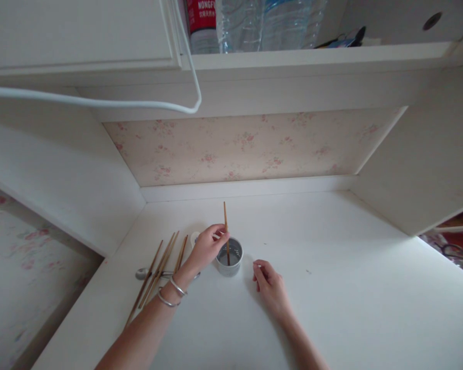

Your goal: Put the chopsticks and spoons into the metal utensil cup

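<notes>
My left hand pinches a wooden chopstick that stands nearly upright, its lower end inside a grey metal utensil holder with small holes. To the right of the holder, my right hand rests near the white tabletop, its fingers curled together; whether anything is in them I cannot make out. Several more chopsticks lie on the table left of my left forearm, across a metal spoon. Part of a white object shows behind my left hand, mostly hidden.
Above the white table runs a shelf with clear plastic bottles and a red-labelled bottle. A white cable hangs in front of the cupboard. Side panels and a floral back wall enclose the table.
</notes>
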`<state>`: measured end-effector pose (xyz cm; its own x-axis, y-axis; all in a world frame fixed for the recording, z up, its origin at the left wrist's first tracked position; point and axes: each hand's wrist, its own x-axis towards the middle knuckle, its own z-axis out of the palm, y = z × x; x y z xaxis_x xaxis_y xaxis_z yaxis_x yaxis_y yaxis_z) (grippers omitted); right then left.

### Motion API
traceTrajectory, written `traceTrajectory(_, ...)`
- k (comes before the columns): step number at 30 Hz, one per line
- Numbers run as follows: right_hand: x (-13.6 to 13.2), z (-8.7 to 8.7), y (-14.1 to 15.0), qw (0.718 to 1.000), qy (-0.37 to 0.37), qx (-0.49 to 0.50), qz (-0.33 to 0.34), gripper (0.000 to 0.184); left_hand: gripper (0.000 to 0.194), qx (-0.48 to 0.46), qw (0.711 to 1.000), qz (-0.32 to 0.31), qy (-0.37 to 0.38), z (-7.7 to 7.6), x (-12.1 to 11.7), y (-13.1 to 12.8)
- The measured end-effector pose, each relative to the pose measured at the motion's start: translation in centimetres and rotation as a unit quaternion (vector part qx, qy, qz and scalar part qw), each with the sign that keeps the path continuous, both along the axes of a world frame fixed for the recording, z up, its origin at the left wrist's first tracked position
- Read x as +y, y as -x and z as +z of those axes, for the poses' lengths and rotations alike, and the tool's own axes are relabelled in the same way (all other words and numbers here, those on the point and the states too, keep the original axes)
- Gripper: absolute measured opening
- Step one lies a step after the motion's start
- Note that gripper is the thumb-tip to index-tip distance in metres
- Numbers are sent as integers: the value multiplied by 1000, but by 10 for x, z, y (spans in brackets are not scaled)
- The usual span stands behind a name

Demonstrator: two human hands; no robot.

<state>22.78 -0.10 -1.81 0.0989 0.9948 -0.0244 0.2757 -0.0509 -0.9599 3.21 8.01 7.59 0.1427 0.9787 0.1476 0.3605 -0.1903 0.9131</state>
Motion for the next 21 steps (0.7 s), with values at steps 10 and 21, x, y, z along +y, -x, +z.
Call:
traceTrajectory(10,-2,0,0,1000,9,-8,0,41,33,-53,990,126,30,-8,-43,27)
traceTrajectory(21,-34,11,10,991,-87,-14,-100,33,27,-79,979,25,185,-66,-100,21)
